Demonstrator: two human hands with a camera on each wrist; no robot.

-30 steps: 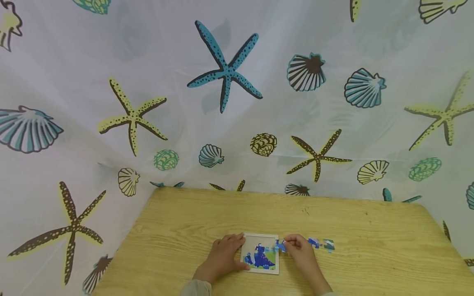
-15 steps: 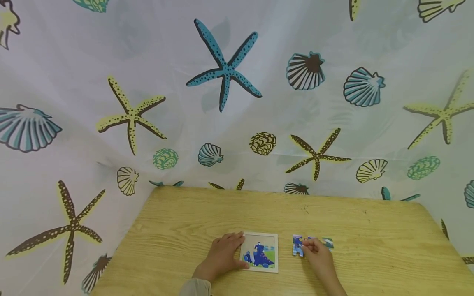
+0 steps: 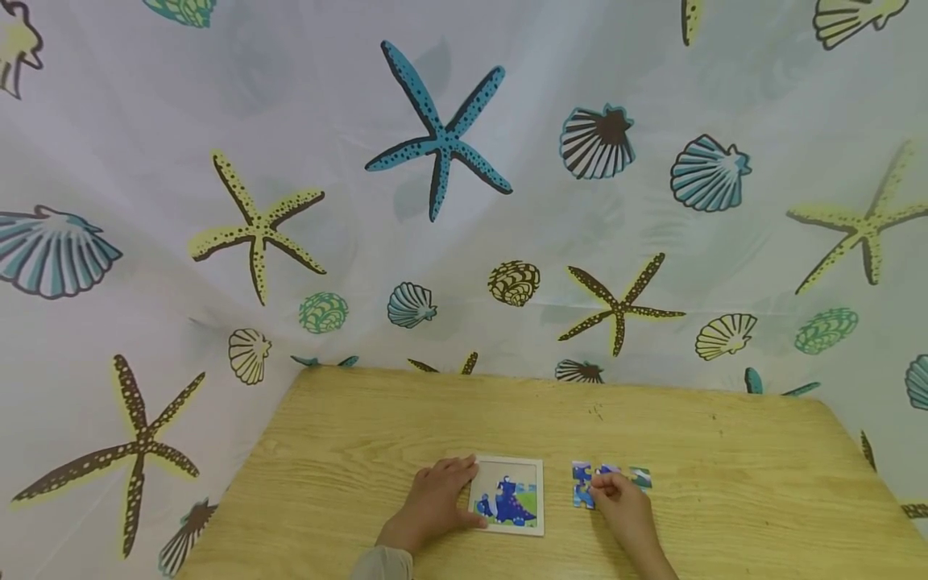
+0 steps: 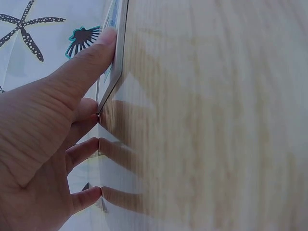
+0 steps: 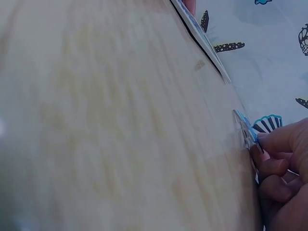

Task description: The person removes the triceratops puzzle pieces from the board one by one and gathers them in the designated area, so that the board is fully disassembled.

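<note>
My left hand (image 3: pixel 435 493) lies along the left side of a small white-framed jigsaw puzzle tray (image 3: pixel 540 499). Its thumb (image 4: pixel 98 50) presses on the tray's edge, and the other fingertips touch the table. Inside the tray, joined pieces show a blue dinosaur (image 3: pixel 513 506) on green, with bare board above it. To the right, my right hand (image 3: pixel 625 506) pinches a blue puzzle piece (image 5: pixel 248 129) between thumb and finger, its lower edge close to the tabletop. More blue pieces (image 3: pixel 582 471) lie around these fingertips, partly hidden by the hand.
A green and white puzzle piece (image 3: pixel 641 475) lies just beyond the right hand. The wooden table (image 3: pixel 406 419) reaches back to a white curtain (image 3: pixel 348 105) printed with starfish and shells, which also hangs along both sides.
My right hand has moved right from the tray's edge with a blue piece to the loose pieces. That piece has since shifted slightly toward me. The left hand stays on the tray.
</note>
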